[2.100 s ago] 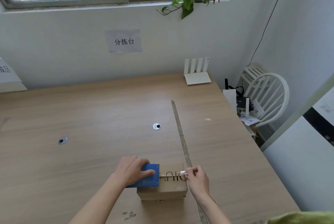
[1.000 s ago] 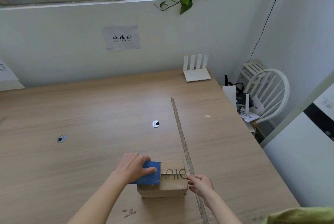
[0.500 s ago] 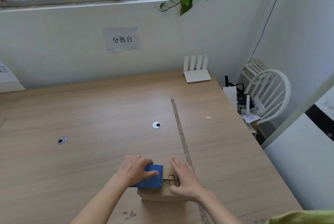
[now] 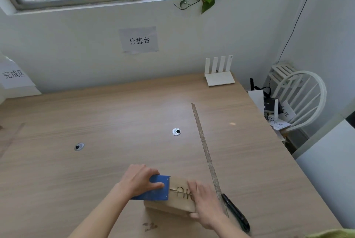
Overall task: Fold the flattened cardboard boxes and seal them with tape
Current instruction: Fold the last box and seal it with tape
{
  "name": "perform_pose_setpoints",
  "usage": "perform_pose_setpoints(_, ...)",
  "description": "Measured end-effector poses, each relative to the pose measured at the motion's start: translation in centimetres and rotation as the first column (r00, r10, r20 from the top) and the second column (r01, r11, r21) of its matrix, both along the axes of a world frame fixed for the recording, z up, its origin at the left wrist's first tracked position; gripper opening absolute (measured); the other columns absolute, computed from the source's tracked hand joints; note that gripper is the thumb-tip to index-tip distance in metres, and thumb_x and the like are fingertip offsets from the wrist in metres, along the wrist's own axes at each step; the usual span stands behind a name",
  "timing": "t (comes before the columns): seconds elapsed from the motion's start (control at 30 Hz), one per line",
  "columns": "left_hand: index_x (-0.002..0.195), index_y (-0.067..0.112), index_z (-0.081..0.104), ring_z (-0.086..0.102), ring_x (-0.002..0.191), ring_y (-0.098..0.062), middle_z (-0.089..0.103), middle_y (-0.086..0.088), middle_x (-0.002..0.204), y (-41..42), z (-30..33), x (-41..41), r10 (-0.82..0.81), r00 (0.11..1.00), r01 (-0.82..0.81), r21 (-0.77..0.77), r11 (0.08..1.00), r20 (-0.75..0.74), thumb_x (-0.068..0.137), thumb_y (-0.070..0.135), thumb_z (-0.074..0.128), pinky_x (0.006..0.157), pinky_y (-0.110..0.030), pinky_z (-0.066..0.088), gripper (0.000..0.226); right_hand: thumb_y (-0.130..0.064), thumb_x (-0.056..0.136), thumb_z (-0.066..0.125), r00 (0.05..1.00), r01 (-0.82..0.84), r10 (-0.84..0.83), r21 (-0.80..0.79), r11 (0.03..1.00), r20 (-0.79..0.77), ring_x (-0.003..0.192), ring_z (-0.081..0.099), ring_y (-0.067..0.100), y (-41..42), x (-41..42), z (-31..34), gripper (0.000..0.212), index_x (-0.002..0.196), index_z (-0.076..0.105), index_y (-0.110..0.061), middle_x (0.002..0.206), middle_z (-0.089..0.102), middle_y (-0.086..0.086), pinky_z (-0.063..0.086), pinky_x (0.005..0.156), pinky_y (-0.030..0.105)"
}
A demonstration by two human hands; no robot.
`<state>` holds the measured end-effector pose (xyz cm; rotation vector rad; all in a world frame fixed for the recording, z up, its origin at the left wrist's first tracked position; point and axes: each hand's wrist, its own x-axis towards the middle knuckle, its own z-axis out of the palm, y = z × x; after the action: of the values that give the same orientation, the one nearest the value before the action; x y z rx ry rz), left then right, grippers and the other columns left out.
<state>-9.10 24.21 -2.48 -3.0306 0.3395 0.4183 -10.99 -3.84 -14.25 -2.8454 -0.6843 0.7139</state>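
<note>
Blue tape dispenser, brown cardboard box, black-handled knife

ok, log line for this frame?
left hand grips dispenser on box | right hand flat on box top | knife on table

Bare forearms, left hand, right hand; no sleeves visible.
</note>
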Motion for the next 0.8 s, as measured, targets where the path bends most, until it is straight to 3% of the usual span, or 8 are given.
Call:
perform_pose_setpoints(0.07,0.113,0.033,0.065,0.061,0.073,-0.016,0.068,0.007,0.084,3.4,0.4,-0.4,0.013,1.000,-0.013,0.041,0.999,0.001,0.081,0.079,0.038,0.064,-0.030,0.046,0.063,-0.022,0.075,0.041,0.997,0.028,-0.026,-0.032,0.999,0.066,0.119,0.060,0.029,-3.7,-1.2,-2.3,0.057,0.123,0.070,-0.012,0.120,0.068,0.010,-0.008,0.126,0.037)
perform_pose_setpoints(0.13,0.116,0.038,0.066,0.058,0.071,-0.010,0.065,0.012,0.082,6.6,0.6,-0.8,0.063,0.998,-0.063,0.026,0.998,0.007,0.082,0.081,0.040,0.058,-0.026,0.039,0.060,-0.029,0.063,0.048,0.984,0.064,-0.052,-0.063,0.996,0.173,0.103,0.069,0.024,-6.9,-1.7,-5.9,0.044,0.091,0.080,-0.020,0.096,0.075,0.000,-0.009,0.126,0.030)
perform_pose_setpoints(0.23,0.117,0.042,0.064,0.057,0.071,-0.008,0.069,0.012,0.090,7.9,1.0,-0.7,0.118,0.993,-0.118,-0.043,0.992,0.007,0.085,0.081,0.038,0.062,-0.026,0.042,0.057,-0.052,0.054,0.067,0.985,0.063,-0.063,0.005,0.998,0.158,0.119,0.064,0.019,-4.8,-1.8,-3.8,0.079,0.126,0.068,-0.019,0.130,0.065,0.000,0.003,0.123,0.029)
perform_pose_setpoints(0.3,0.116,0.041,0.065,0.055,0.070,-0.008,0.071,0.011,0.094,7.6,0.9,0.1,0.122,0.992,-0.120,-0.078,0.990,0.017,0.086,0.079,0.040,0.059,-0.025,0.039,0.055,-0.054,0.073,0.057,0.983,0.100,-0.123,0.168,0.981,0.135,0.152,0.027,0.017,0.1,-0.9,-0.9,0.097,0.159,0.024,-0.024,0.165,0.018,-0.004,0.005,0.123,0.031)
perform_pose_setpoints(0.37,0.117,0.041,0.064,0.058,0.072,-0.008,0.072,0.012,0.096,7.7,0.8,0.7,0.112,0.994,-0.111,-0.099,0.989,0.013,0.086,0.078,0.040,0.061,-0.026,0.041,0.054,-0.059,0.080,0.052,0.992,0.006,-0.043,0.291,0.957,0.121,0.153,-0.019,0.010,5.5,0.2,1.6,0.107,0.159,-0.016,-0.033,0.164,-0.025,-0.010,-0.006,0.125,0.033)
perform_pose_setpoints(0.4,0.118,0.041,0.064,0.061,0.075,-0.009,0.072,0.012,0.097,7.8,0.7,0.8,0.108,0.994,-0.107,-0.096,0.990,0.004,0.086,0.078,0.040,0.064,-0.027,0.044,0.055,-0.062,0.080,0.056,0.989,-0.047,0.001,0.307,0.951,0.150,0.151,-0.027,0.008,8.0,1.1,2.9,0.113,0.156,-0.023,-0.036,0.163,-0.031,-0.010,-0.010,0.124,0.034)
perform_pose_setpoints(0.57,0.115,0.038,0.066,0.061,0.076,-0.010,0.071,0.011,0.092,8.4,-0.3,0.7,0.118,0.993,-0.117,-0.125,0.985,0.006,0.083,0.081,0.038,0.069,-0.029,0.048,0.061,-0.051,0.075,0.080,0.961,-0.256,0.240,0.120,0.959,0.138,0.152,-0.025,0.013,14.1,7.1,5.6,0.131,0.160,-0.017,-0.028,0.165,-0.025,-0.007,-0.014,0.125,0.042)
perform_pose_setpoints(0.8,0.116,0.041,0.063,0.062,0.084,-0.012,0.071,0.010,0.096,11.3,-0.1,0.5,0.170,0.985,-0.167,-0.146,0.975,0.009,0.083,0.078,0.040,0.068,-0.030,0.044,0.055,-0.038,0.075,0.082,0.911,-0.403,0.395,0.055,0.914,0.117,0.154,0.008,0.016,15.5,9.3,4.1,0.106,0.159,0.017,-0.035,0.166,0.014,-0.003,0.001,0.126,0.046)
